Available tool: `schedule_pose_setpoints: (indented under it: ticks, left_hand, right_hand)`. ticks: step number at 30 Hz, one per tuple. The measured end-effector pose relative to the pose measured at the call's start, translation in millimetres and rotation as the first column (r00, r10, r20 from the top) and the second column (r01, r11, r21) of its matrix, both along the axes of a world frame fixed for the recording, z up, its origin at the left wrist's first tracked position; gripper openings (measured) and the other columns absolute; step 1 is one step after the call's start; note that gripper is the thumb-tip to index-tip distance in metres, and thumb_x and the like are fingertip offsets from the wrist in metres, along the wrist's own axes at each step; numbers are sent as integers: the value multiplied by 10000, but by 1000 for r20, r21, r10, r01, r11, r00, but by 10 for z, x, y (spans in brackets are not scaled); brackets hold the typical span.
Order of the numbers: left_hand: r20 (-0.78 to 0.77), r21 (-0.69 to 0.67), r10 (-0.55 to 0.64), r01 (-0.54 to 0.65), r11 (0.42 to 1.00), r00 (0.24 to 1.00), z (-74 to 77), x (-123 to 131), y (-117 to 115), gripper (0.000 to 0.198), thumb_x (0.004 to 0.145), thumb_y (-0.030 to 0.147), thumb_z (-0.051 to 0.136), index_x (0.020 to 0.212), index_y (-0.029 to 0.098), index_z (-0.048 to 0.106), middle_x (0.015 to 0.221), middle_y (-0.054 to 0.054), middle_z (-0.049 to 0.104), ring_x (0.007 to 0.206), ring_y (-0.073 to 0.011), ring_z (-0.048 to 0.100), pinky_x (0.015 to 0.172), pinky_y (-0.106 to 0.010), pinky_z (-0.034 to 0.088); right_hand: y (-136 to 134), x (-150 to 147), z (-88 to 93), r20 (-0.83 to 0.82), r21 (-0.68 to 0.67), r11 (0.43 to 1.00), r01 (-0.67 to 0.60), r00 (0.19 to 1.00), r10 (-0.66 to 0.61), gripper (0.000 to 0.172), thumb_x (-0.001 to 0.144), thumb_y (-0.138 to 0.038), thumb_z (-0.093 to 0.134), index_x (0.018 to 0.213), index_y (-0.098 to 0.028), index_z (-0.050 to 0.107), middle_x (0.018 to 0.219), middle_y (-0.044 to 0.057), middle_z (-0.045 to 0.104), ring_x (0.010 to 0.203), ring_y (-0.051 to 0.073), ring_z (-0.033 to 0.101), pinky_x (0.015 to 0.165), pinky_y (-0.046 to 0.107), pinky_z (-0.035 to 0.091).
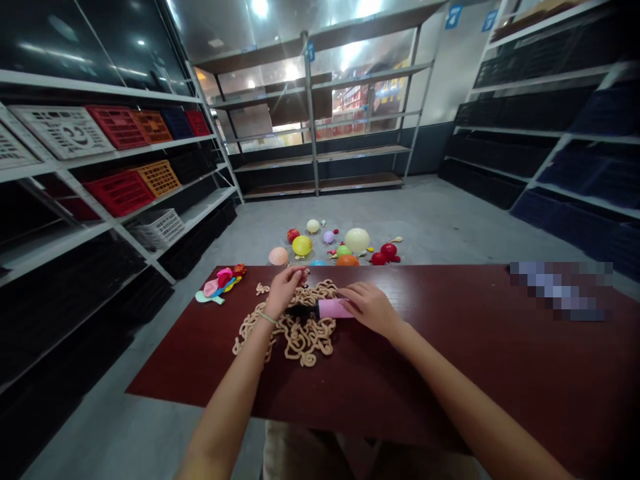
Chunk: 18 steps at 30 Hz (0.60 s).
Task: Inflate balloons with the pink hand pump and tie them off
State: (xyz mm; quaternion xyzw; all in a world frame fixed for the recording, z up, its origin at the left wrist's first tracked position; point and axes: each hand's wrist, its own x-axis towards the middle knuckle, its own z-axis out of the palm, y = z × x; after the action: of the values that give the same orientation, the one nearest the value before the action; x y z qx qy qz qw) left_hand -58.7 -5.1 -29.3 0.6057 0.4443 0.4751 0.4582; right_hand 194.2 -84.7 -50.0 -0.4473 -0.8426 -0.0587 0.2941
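Note:
A pile of tan, squiggly, cord-like strands (303, 343) lies on the dark red table (450, 373). Across it rests a pink tube with a black end (334, 308), which looks like a balloon hand pump. My right hand (373, 308) lies over the pink end, fingers bent around it. Above the pile's far side, my left hand (285, 290) is closed in a pinch. Something small and reddish shows at its fingertips, too small to name. My left forearm hides part of the pile and of the black end.
Uninflated balloons (220, 285) lie at the table's far left. Inflated balloons (357, 240) and smaller ones are on the floor beyond the far edge. Shelves with crates (120, 127) stand left, metal racks (315, 133) behind, dark bins (520, 113) right. A blurred patch (557, 290) covers the table's right.

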Motion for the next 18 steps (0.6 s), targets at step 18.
schedule_pose_setpoints:
  ticks: [18]
  left_hand:
    - [-19, -19, 259, -260, 965, 966, -243, -554, -74, 221, 871, 307, 617, 990, 157, 726, 833, -61, 719, 740, -156, 675, 659, -247, 541]
  right_hand:
    - [-142, -65, -212, 234, 15, 999, 44, 971, -46, 478, 972, -383, 506, 1403, -175, 519, 1314, 112, 641, 1107, 259, 613, 904, 386, 426]
